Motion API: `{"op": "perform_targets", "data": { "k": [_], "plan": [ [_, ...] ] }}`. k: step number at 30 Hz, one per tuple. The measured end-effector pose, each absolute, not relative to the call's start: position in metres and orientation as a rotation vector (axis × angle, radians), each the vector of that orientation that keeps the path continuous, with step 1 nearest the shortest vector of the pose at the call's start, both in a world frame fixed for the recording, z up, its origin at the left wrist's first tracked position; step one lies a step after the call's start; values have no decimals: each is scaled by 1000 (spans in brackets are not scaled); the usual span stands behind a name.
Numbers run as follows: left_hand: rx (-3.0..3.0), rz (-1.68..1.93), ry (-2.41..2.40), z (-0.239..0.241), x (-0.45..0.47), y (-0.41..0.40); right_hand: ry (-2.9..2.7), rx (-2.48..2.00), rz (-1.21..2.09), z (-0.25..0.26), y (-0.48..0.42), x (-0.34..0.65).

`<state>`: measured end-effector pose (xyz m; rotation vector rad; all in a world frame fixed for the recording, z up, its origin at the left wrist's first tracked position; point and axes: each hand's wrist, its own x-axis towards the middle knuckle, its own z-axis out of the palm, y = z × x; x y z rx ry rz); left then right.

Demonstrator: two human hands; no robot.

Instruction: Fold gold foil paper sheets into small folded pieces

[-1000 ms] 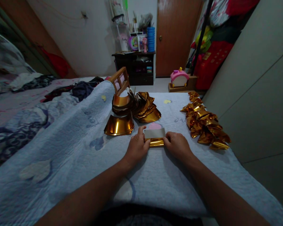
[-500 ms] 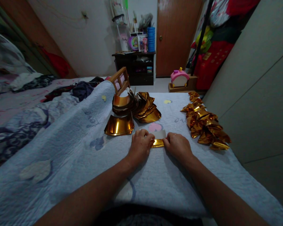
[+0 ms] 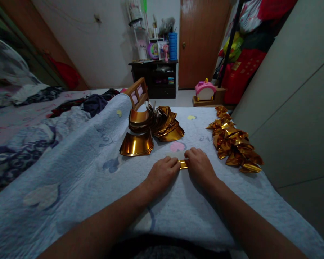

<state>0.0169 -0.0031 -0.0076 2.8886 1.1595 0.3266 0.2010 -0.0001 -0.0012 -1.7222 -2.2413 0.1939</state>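
A small sheet of gold foil paper (image 3: 183, 164) lies on the quilt, with a gold strip folded along its near edge and its pale side showing just beyond. My left hand (image 3: 166, 169) presses on the left end of it with curled fingers. On the right end, my right hand (image 3: 199, 162) bears down, its fingers bent over the strip. Both hands cover most of the sheet. Beyond my left hand sits a fanned stack of flat gold sheets (image 3: 137, 144). Folded gold foil pieces (image 3: 229, 142) are heaped to the right.
A pale blue quilt (image 3: 102, 201) covers the surface I work on. At its far edge stand a small wooden frame (image 3: 137, 92) and a pink toy (image 3: 205, 90). A tall pale cabinet (image 3: 299, 108) borders the right side; rumpled bedding (image 3: 37, 136) lies left.
My hands have come closer together over the foil sheet. My right fingers have moved forward onto it, and less of the gold strip and pale side shows between them.
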Motion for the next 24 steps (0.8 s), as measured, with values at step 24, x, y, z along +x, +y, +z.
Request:
{"op": "perform_targets", "data": {
  "k": [24],
  "plan": [
    [2710, 457, 826, -13, -37, -3, -2335, -1740, 158, -4, -7, 167]
  ]
}}
